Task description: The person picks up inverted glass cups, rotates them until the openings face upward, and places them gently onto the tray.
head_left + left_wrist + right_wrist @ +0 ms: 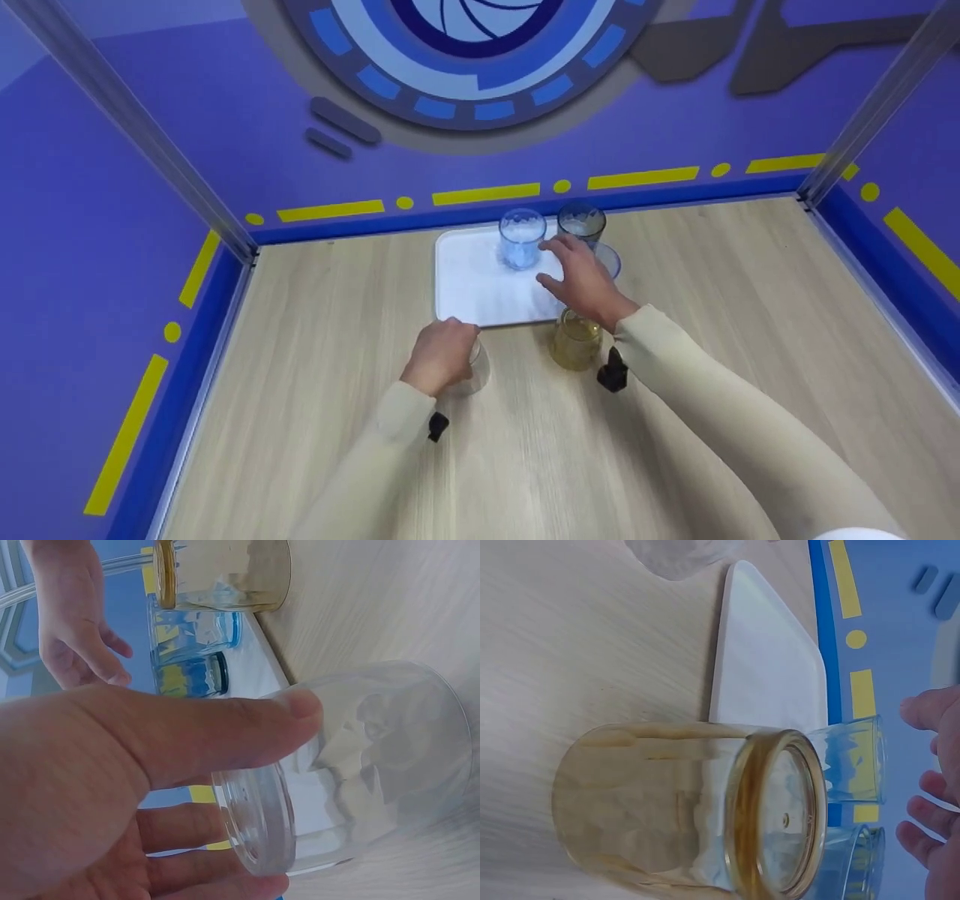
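Observation:
My left hand (444, 354) holds a clear glass (397, 757) at the front left of the tray. The thumb lies along its near side and the fingers reach its far side. That glass stands upside down on the table, thick base up. Over the white tray (480, 289), my right hand (585, 281) hovers with fingers spread, holding nothing. Its fingertips are near a light blue glass (521, 240), upright on the tray. Behind the hand are a dark grey glass (581, 217) and a bluish glass (610, 259), partly hidden. An amber glass (576, 345) stands upside down below my right wrist.
The wooden table (337, 375) meets a blue-purple back wall (225, 135) with yellow markings just behind the tray. Side walls (90, 247) with metal corner posts (142, 127) enclose the left and right. Small black devices hang at both wrists.

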`<state>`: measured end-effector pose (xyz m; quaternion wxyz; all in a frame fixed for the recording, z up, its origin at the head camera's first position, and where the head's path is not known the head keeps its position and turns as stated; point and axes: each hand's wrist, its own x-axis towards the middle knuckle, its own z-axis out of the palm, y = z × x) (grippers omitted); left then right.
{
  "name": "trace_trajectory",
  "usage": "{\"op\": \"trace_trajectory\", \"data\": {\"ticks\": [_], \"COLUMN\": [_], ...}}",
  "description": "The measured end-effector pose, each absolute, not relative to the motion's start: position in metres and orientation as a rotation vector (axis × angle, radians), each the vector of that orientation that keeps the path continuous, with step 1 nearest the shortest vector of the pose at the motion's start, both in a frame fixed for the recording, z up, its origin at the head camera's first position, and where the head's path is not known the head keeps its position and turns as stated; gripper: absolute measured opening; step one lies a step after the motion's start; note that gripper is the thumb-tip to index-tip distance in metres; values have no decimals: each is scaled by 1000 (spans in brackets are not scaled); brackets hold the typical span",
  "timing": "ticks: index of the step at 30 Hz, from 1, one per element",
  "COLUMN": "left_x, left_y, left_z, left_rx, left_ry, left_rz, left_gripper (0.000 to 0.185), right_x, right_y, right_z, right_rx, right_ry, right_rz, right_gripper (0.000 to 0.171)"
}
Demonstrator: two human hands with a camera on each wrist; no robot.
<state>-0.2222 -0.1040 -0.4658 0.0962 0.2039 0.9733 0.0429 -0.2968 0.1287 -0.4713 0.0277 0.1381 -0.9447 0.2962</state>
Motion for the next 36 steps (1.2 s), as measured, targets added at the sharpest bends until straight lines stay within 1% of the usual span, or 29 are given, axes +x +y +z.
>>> {"op": "trace_trajectory", "data": {"ticks": [22,30,36], "left_x": [-221,-220,-220], "left_y": [-108,-105,-104], "left_z": [-469,-470,-468], "left_rx": [604,639,642], "left_ry": [2915,2920,2919], "left_rz": [120,116,128], "left_gripper": [30,28,30], "right_x": [-284,-274,-269], "right_y": [151,153,155], "right_z": [-478,-476,-473], "right_rx": [304,368,367], "right_ry": [-2946,-2921,-2933], "right_rz": [1024,1000,1013], "right_gripper": [48,48,47]}}
